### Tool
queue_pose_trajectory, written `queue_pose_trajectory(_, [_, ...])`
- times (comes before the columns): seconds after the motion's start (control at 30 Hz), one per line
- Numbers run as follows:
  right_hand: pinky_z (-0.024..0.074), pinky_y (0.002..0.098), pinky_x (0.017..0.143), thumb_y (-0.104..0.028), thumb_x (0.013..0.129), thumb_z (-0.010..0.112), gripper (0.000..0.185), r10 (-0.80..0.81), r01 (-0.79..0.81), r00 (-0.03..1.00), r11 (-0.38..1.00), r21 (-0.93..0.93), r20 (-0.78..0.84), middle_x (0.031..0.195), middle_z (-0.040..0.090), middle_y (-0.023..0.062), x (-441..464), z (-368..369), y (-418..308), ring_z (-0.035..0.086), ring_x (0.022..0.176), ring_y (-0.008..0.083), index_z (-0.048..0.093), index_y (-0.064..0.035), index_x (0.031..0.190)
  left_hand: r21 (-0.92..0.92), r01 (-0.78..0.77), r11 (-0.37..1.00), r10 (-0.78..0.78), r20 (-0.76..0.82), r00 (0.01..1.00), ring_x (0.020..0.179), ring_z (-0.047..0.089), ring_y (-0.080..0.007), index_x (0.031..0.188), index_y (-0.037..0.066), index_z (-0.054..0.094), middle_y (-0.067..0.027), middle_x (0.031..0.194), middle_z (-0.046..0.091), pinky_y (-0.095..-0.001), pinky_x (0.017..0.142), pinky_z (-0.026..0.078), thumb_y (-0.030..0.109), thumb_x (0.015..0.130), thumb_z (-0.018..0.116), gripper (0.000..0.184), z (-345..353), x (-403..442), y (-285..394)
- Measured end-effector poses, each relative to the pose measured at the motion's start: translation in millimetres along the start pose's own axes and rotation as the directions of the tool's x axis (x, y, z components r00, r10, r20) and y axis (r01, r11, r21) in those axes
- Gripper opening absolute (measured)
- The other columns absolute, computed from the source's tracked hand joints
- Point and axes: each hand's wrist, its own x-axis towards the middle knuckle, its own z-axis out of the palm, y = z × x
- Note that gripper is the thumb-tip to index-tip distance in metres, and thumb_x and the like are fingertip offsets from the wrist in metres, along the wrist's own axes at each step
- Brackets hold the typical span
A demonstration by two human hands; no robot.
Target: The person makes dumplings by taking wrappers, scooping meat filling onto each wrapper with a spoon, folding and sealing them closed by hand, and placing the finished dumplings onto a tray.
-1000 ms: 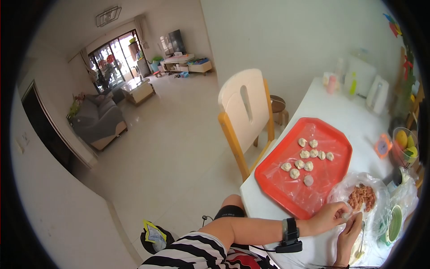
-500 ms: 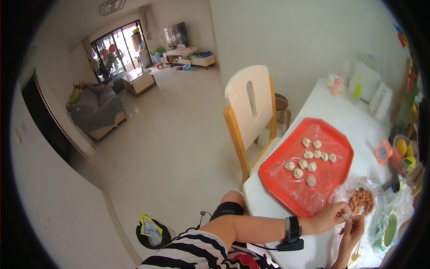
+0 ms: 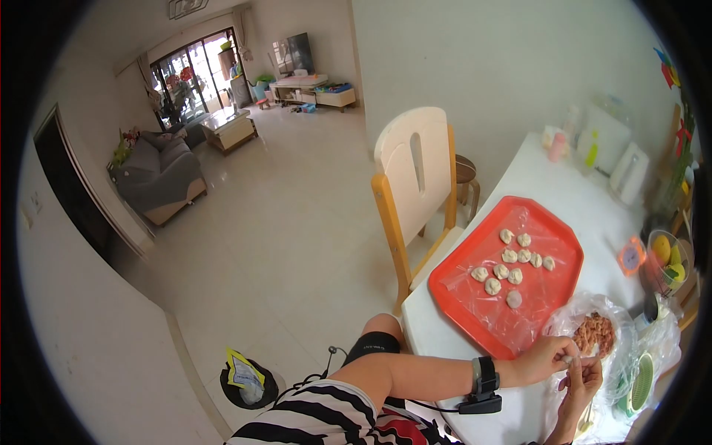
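My left hand [image 3: 547, 357], with a dark band on its wrist, is closed in a pinch on a small pale dumpling [image 3: 568, 360]. My right hand [image 3: 583, 384] meets it from below, its fingertips pressed to the same dumpling, which is mostly covered by fingers. Just beyond the hands, minced meat filling [image 3: 595, 334] lies in a clear plastic bag [image 3: 556, 324]. To the left of it is a red tray [image 3: 461, 298] lined with clear film. Several folded dumplings [image 3: 509, 256] sit on the tray, and one rounder, smoother piece [image 3: 514, 299] lies nearest the hands.
A green strainer basket [image 3: 642, 380] stands right of the hands. Farther along the white table [image 3: 512, 182] are an orange timer [image 3: 632, 256], a fruit bowl [image 3: 671, 271] and a white kettle [image 3: 629, 170]. A chair [image 3: 415, 182] stands by the table's left edge; a bin [image 3: 248, 386] is on the floor.
My fingers have shifted slightly around the dumpling, and both hands stay together in nearly the same place. The view has moved a little; the tray's pieces look unchanged.
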Motion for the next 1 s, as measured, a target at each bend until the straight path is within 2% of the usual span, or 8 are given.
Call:
queue_pose_trajectory(0.27, [0.0359,0.0187,0.038,-0.018,0.086,0.070,0.024,0.024,-0.025,0.999,0.999,-0.029,-0.024,0.064,0.053,0.0012,-0.8,-0.4,-1.1,0.043,0.048,0.0044,0.052,-0.0049,0.076,-0.065,0.009,0.998,-0.009,0.010,1.000,0.084,0.061,-0.0118,0.095,-0.004,0.057,-0.0083,0.089,0.063,-0.0265,0.075,0.051,-0.003,0.086,0.061,0.009,2.6,1.6,-5.0])
queue_pose_trajectory(0.5, [0.0353,0.0183,0.038,-0.018,0.087,0.070,0.025,-0.019,0.014,0.997,0.998,-0.053,-0.079,0.064,0.055,0.0011,-0.3,0.0,5.6,0.043,0.049,0.0042,0.052,-0.0063,0.075,0.021,0.072,0.997,-0.073,0.037,0.997,0.096,0.061,-0.0137,0.109,-0.004,0.056,-0.0107,0.102,0.064,-0.0268,0.080,0.051,-0.003,0.086,0.061,0.024,4.9,-2.7,15.2])
queue_pose_trajectory(0.63, [0.0372,0.0173,0.041,-0.020,0.092,0.064,0.026,0.018,-0.012,0.995,0.998,0.062,-0.102,0.066,0.058,0.0017,1.8,-6.7,6.7,0.046,0.051,0.0042,0.053,-0.0066,0.072,0.060,0.048,0.997,-0.052,0.077,0.996,0.099,0.060,-0.0136,0.115,-0.003,0.055,-0.0103,0.106,0.062,-0.0282,0.081,0.051,-0.005,0.084,0.062,0.031,4.2,-2.3,12.4])
queue_pose_trajectory(0.7, [0.0402,0.0172,0.044,-0.018,0.093,0.061,0.021,0.075,-0.066,0.996,0.987,0.146,-0.053,0.067,0.058,0.0024,1.9,-7.6,6.5,0.049,0.052,0.0051,0.058,-0.0035,0.078,0.020,0.036,0.999,-0.037,0.053,0.998,0.097,0.060,-0.0132,0.115,-0.003,0.055,-0.0097,0.104,0.062,-0.0283,0.080,0.052,-0.005,0.084,0.062,0.032,3.0,2.9,-3.3])
queue_pose_trajectory(0.8, [0.0435,0.0177,0.049,-0.015,0.094,0.060,0.017,0.047,-0.048,0.999,0.992,0.114,0.006,0.070,0.059,0.0034,-1.1,-1.7,3.0,0.051,0.056,0.0061,0.063,0.0011,0.091,-0.009,0.014,1.000,-0.014,0.006,1.000,0.092,0.059,-0.0122,0.114,-0.003,0.055,-0.0083,0.099,0.062,-0.0280,0.078,0.051,-0.004,0.084,0.063,0.030,1.8,4.8,-12.7])
queue_pose_trajectory(0.87, [0.0445,0.0185,0.051,-0.014,0.094,0.059,0.017,0.050,-0.050,0.999,0.989,0.141,0.005,0.072,0.059,0.0041,-4.1,2.5,-1.8,0.052,0.057,0.0068,0.064,0.0024,0.097,-0.001,0.006,1.000,-0.006,-0.019,1.000,0.089,0.059,-0.0116,0.113,-0.003,0.055,-0.0074,0.096,0.062,-0.0276,0.076,0.051,-0.003,0.085,0.063,0.029,0.7,4.4,-7.2])
queue_pose_trajectory(0.93, [0.0454,0.0193,0.053,-0.012,0.094,0.058,0.019,0.053,-0.052,0.999,0.985,0.167,0.000,0.074,0.060,0.0048,-4.8,2.6,-1.5,0.053,0.059,0.0074,0.064,0.0038,0.102,-0.043,0.096,0.994,-0.096,0.007,0.995,0.085,0.058,-0.0111,0.114,-0.003,0.055,-0.0060,0.090,0.062,-0.0263,0.074,0.050,0.001,0.088,0.062,0.027,-0.8,4.4,1.8])
queue_pose_trajectory(1.0, [0.0467,0.0210,0.054,-0.012,0.094,0.058,0.021,-0.014,0.009,0.999,0.995,0.103,0.052,0.079,0.061,0.0057,-4.6,-1.0,5.0,0.054,0.061,0.0089,0.063,0.0049,0.106,0.017,0.058,0.998,-0.058,-0.012,0.998,0.084,0.058,-0.0109,0.117,-0.002,0.055,-0.0058,0.089,0.063,-0.0259,0.073,0.050,0.003,0.090,0.061,0.028,-0.3,3.4,2.4])
